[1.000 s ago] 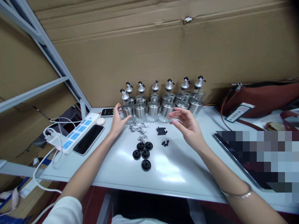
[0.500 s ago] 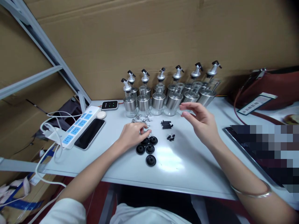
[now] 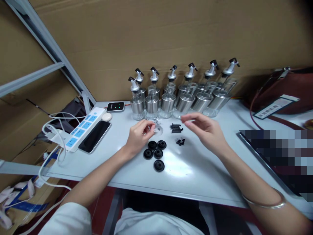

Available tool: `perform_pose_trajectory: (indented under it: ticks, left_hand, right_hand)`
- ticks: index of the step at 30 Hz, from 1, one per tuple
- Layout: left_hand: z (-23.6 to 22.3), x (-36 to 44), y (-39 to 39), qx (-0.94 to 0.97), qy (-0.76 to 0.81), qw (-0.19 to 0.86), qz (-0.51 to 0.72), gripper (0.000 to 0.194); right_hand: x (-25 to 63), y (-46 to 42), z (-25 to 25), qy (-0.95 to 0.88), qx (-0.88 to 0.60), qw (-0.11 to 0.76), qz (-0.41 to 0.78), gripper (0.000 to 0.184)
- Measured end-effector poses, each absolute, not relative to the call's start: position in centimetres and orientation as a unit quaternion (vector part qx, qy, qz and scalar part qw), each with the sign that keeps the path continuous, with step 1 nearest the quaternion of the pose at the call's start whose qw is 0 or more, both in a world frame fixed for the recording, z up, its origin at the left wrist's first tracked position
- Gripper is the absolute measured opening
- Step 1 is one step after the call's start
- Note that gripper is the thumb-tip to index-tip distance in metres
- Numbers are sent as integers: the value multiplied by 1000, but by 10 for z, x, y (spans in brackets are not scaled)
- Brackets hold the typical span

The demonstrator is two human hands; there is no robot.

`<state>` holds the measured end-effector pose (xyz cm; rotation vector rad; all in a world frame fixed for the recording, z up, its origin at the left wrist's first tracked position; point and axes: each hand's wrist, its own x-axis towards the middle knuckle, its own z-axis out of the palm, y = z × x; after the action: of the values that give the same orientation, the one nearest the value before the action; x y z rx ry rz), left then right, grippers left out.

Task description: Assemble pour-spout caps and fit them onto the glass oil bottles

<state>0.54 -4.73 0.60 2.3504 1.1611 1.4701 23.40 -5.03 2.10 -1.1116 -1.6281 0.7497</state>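
Observation:
My left hand [image 3: 140,134] pinches the edge of a pale silvery, round pourer top [image 3: 158,130] just above the table. More silvery pieces lie behind it, mostly hidden by the fingers. Held in the air to the right, my right hand [image 3: 205,132] has its thumb and fingers apart and nothing between them. Short black tubes [image 3: 176,128] lie between the hands, with several small black caps [image 3: 181,142] in front of them. Nearer to me are several round black stoppers [image 3: 158,153].
Glass-and-steel oil bottles [image 3: 168,101] stand in two rows at the back, several with pourers on. A phone [image 3: 95,136], a power strip [image 3: 86,129] and a small black device [image 3: 115,106] are at left. A brown bag [image 3: 303,91] and dark tray [image 3: 259,156] lie at right.
My left hand has risen off the table's pile of silvery pieces, now with a round pourer top in its fingertips. My right hand has moved slightly left, towards it.

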Motion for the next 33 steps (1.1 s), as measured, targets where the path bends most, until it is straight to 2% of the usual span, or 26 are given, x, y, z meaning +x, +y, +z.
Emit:
perform_pose_trajectory:
  ticks: [3,5,7,9,11,15,18,21,27,30,33]
  left_hand:
    - [5,13,-55,748,369,101,543,7]
    - [3,17,-60,745,349,132,554,6]
    - [-1,20,-62,749,326,159,554,5]
    - [-3,20,-63,760,302,179,547,15]
    - [-3,18,-63,786,273,181,525,26]
    - [-1,14,-61,836,217,162,478,32]
    - [-1,14,-63,845,197,190,459,41]
    - [-1,15,-64,851,190,201,447,41]
    - [1,15,-62,880,179,157,411,35]
    - [1,13,-59,879,188,126,420,32]
    - [0,12,-57,872,191,84,442,31]
  right_hand:
    - [221,-60,21,-722,-426,421,347,22]
    - [213,-65,21,-737,-404,408,356,22]
    - [208,-68,21,-736,-390,423,357,15]
    - [208,-68,20,-726,-382,444,359,13]
    - [210,-67,19,-714,-375,462,368,14]
    - [216,-65,19,-701,-371,468,389,16]
    - [218,-64,20,-701,-380,463,387,18]
    - [218,-64,20,-706,-390,463,368,20]
    - [221,-62,22,-713,-403,457,347,21]
    - [231,-57,23,-765,-412,404,287,20]
    - [242,-51,21,-836,-421,286,206,14]
